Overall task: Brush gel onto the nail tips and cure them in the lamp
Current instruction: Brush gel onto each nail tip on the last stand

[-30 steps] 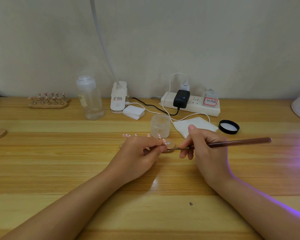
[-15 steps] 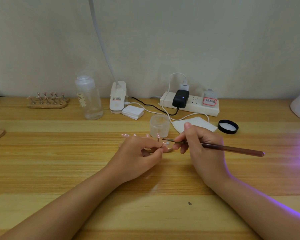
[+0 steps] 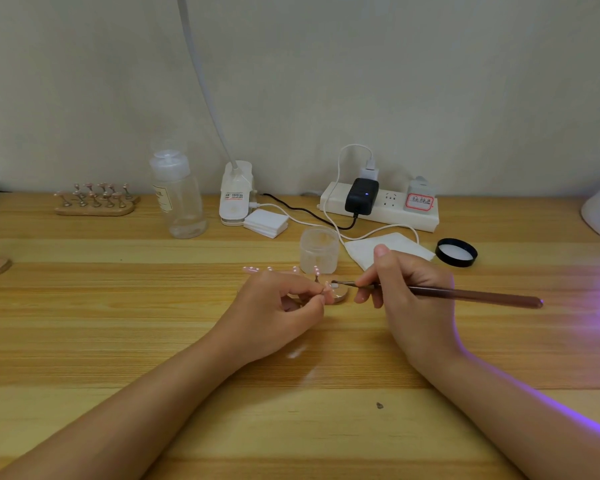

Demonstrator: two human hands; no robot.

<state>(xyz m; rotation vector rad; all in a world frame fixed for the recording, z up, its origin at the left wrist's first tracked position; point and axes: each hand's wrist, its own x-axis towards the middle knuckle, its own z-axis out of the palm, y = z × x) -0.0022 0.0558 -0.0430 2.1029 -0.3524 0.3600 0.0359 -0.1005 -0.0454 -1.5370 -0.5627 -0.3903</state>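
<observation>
Right hand (image 3: 409,296) pinches slim brown-handled brush (image 3: 465,295), left hand (image 3: 278,306) pinches small pale nail tip (image 3: 334,286): gel-brushing step; next, steady short strokes.

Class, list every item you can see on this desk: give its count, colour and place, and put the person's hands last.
Brush: one, brown, tip at the nail tip stand.
Nail tip stand: one, wooden, centre.
Jar: one, frosted, behind stand.
Jar lid: one, black, right.
Bottle: one, clear, back left.
Second stand: one, wooden, far left.
Power strip: one, white, back.
Wipe: one, white, beside jar.
Left hand: holds stand.
Right hand: holds brush.
</observation>
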